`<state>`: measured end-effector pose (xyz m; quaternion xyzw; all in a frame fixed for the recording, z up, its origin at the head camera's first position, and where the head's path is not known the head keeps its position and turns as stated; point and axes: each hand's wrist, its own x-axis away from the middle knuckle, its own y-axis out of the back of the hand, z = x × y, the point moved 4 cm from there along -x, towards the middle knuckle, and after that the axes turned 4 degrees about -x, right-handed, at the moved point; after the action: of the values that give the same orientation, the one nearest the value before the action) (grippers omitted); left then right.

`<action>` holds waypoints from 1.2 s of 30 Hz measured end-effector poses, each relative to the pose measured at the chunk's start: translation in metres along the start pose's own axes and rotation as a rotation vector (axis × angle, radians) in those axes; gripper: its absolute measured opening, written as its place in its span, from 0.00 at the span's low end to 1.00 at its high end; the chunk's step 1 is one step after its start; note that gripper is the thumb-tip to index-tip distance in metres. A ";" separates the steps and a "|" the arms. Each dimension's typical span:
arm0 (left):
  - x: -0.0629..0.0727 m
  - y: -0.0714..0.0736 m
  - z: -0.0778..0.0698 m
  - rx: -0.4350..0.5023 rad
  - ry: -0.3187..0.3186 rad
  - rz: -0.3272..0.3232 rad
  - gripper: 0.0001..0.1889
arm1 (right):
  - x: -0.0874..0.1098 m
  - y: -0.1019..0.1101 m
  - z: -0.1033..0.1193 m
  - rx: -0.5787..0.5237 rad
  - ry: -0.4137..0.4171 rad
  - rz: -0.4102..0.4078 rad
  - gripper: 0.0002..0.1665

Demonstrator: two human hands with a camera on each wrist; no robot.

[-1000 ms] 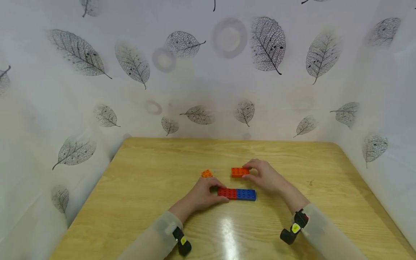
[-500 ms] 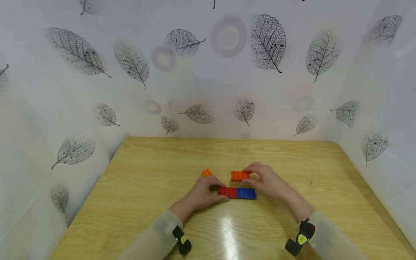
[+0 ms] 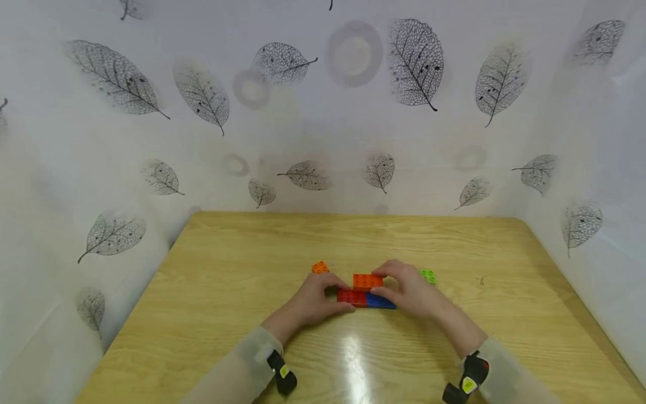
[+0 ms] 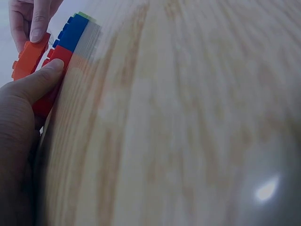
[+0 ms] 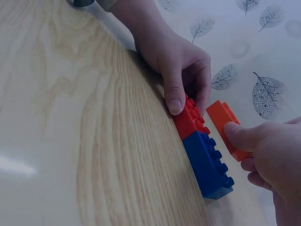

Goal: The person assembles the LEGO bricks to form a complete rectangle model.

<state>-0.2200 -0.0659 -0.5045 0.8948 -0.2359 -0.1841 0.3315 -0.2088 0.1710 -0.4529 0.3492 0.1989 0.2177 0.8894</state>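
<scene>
On the table a red toy brick point(image 3: 352, 298) and a blue toy brick point(image 3: 381, 301) lie end to end in one row, studs up. My left hand point(image 3: 317, 300) grips the red brick at its left end, thumb on the near side. Between thumb and fingers my right hand point(image 3: 410, 287) pinches an orange-red brick point(image 3: 367, 281). That brick hangs just above the row, over the seam of red and blue in the head view. In the right wrist view a gap shows between the orange-red brick point(image 5: 226, 127) and the studs of the row.
A small orange brick point(image 3: 320, 267) lies behind my left hand. Past my right hand a light green brick point(image 3: 428, 275) is partly hidden. The wooden table point(image 3: 242, 241) meets a leaf-patterned curtain point(image 3: 323, 112) at the back and sides.
My right hand has carried the orange-red brick toward me and slightly left, from behind the row to above it. The green brick has come into sight. My left hand stays on the red brick.
</scene>
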 end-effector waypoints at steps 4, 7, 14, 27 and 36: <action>0.000 0.001 -0.001 -0.001 0.000 0.000 0.18 | 0.003 -0.003 0.001 0.004 0.023 0.000 0.18; 0.000 0.001 -0.001 -0.007 0.005 0.003 0.18 | 0.006 -0.005 0.002 -0.001 0.034 0.000 0.18; -0.001 0.000 0.001 -0.019 0.020 0.005 0.18 | 0.010 -0.010 0.001 -0.011 -0.015 0.017 0.19; 0.000 -0.001 0.001 -0.003 -0.004 -0.008 0.18 | 0.015 -0.012 0.003 -0.026 -0.005 0.028 0.19; 0.000 0.000 -0.001 0.006 -0.026 -0.025 0.18 | 0.016 -0.014 0.002 -0.015 -0.023 0.019 0.20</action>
<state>-0.2190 -0.0654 -0.5041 0.8962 -0.2295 -0.1991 0.3233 -0.1908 0.1692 -0.4649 0.3468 0.1837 0.2238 0.8921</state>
